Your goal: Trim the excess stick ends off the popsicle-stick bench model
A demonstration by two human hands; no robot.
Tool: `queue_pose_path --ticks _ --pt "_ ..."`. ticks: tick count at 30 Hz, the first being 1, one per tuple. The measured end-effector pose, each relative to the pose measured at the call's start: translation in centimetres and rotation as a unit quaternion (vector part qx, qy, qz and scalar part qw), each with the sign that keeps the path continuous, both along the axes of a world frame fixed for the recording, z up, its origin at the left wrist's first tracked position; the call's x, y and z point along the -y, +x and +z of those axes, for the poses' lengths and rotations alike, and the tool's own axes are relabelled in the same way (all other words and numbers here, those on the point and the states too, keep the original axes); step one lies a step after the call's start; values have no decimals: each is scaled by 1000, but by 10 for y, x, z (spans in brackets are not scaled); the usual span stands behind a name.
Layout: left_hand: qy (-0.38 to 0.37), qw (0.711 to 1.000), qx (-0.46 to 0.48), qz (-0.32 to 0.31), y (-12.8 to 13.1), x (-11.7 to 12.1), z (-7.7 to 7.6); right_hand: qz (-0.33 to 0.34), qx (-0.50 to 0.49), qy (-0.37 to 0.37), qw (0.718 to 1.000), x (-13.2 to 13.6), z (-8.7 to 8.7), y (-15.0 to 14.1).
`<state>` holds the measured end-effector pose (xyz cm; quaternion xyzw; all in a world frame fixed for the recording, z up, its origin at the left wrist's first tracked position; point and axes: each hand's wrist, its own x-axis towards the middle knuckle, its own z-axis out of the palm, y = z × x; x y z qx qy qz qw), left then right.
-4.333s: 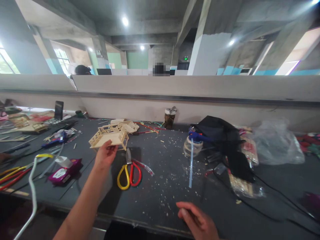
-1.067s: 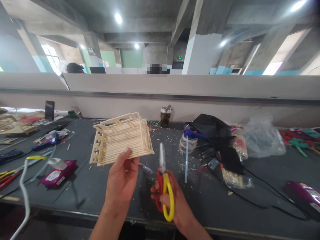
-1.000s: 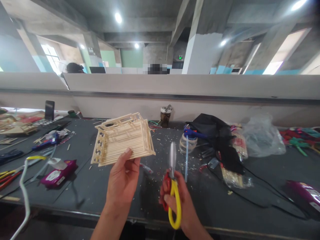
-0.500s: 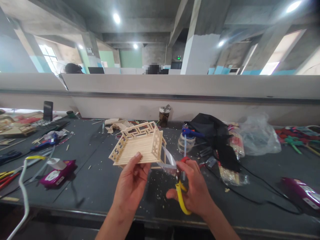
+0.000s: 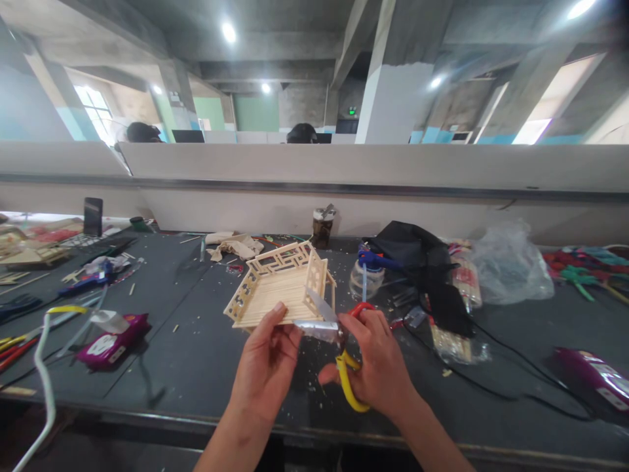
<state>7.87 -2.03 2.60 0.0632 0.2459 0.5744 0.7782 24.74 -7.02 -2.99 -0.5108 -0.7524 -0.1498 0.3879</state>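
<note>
My left hand point(image 5: 269, 354) grips the front edge of a small wooden stick model point(image 5: 275, 288), thumb on its slatted floor. The model is tilted above the table, with cut-out lattice railings along its sides. In my right hand point(image 5: 381, 364) is a pair of scissors point(image 5: 350, 387) with one red and one yellow handle. Their blades are apart and point left, at the model's front right corner. One blade lies across the side railing and the other runs along the front edge, close to my left fingers. Whether the blades touch the wood I cannot tell.
Behind the model stand a jar point(image 5: 366, 278) with a blue glue gun point(image 5: 378, 259) on it and a brown cup point(image 5: 323, 226). A black bag point(image 5: 413, 252) and clear plastic bag point(image 5: 511, 262) lie right. Purple boxes point(image 5: 111, 341) and a white cable point(image 5: 46, 373) sit on the dark table point(image 5: 177, 387).
The scissors have moved left, their blades now over the model's front right corner. The model has shifted slightly right.
</note>
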Motion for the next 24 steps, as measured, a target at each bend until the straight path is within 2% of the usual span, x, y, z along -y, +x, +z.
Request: queue_pose_path --ticks 5,15,24 --pt "-14 1000 -10 -3 -1 0 -1 -4 -4 -8 1000 -1 3 1" --pt "-14 999 -38 -12 2 1 0 6 9 25 1000 -3 1 4" --pt "-4 1000 -8 -20 1 -3 -2 -11 48 57 997 -6 2 13"
